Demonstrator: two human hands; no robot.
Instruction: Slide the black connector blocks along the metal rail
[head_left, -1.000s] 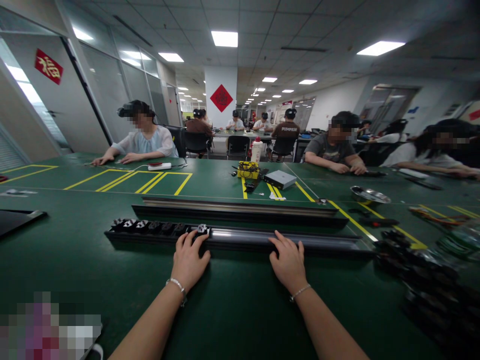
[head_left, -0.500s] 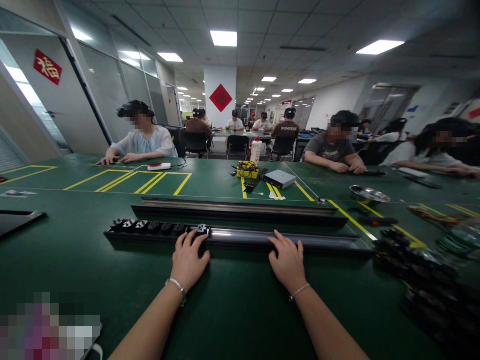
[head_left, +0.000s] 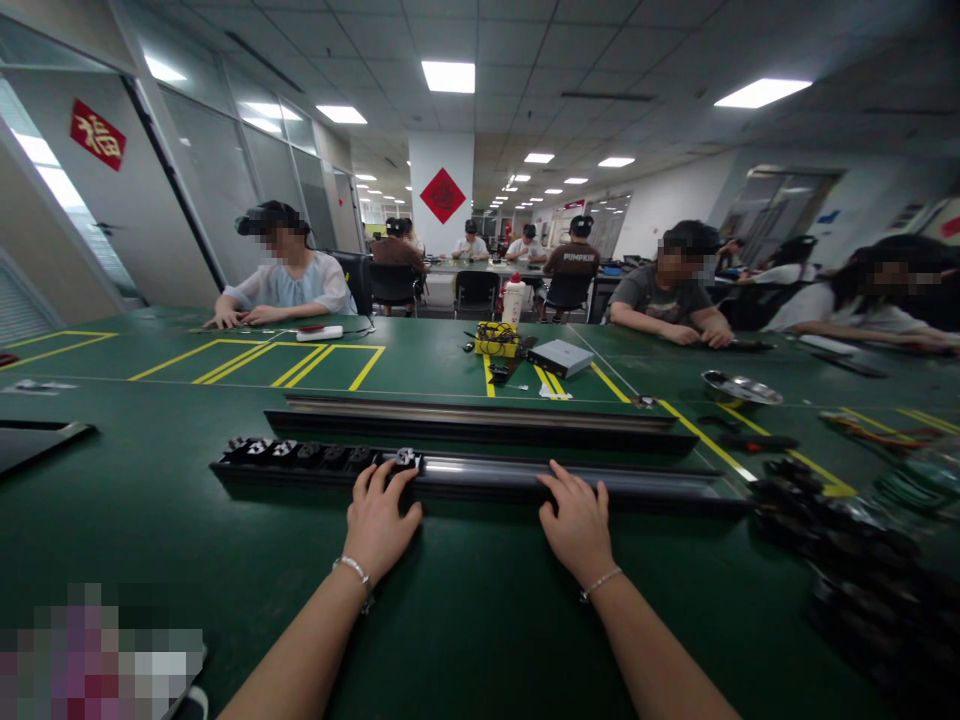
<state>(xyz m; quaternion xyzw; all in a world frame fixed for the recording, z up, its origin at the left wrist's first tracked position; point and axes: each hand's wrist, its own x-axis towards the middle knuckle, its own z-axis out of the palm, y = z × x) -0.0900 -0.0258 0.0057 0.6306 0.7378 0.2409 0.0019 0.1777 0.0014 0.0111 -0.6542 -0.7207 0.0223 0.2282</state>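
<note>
A long black channel-shaped rail [head_left: 487, 477] lies across the green table in front of me. Its left part holds a row of several small black modules [head_left: 309, 455], some with pale metal faces. My left hand [head_left: 379, 520] rests with fingers spread at the near edge of the rail, fingertips by the rightmost module [head_left: 406, 459], which has a silvery face. Further right, my right hand [head_left: 577, 520] has its fingers apart and touches the bare stretch of the rail. Neither hand grips anything.
Behind lies a second black rail [head_left: 480, 422]. Black parts are piled [head_left: 847, 560] at right, near a clear plastic bottle [head_left: 919, 485] and metal bowl [head_left: 739, 390]. Further back are a grey box [head_left: 560, 357] and yellow box with cables [head_left: 496, 340]. Several people sit around.
</note>
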